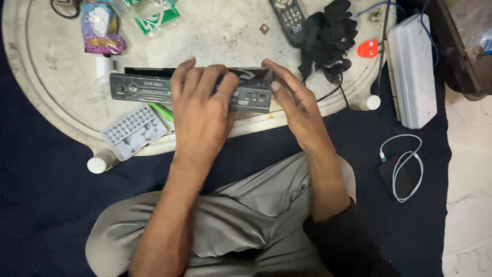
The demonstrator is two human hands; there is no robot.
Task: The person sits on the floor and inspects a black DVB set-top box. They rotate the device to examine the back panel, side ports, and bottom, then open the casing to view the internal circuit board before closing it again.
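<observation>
Both your hands are clamped on the dark set-top box [154, 88], which stands on its edge near the front rim of the round white desk [46, 77]. Your left hand [202, 110] lies over its middle, fingers curled over the top edge; your right hand [294, 105] pinches the right end, thumb by the front-panel buttons. Keep the left hand pressing firmly so the box cannot tip, and let the right fingertips work in small, even moves. Mind the grey bit holder [134, 131] just beside your left wrist, and the black cable [333, 92] behind your right hand.
</observation>
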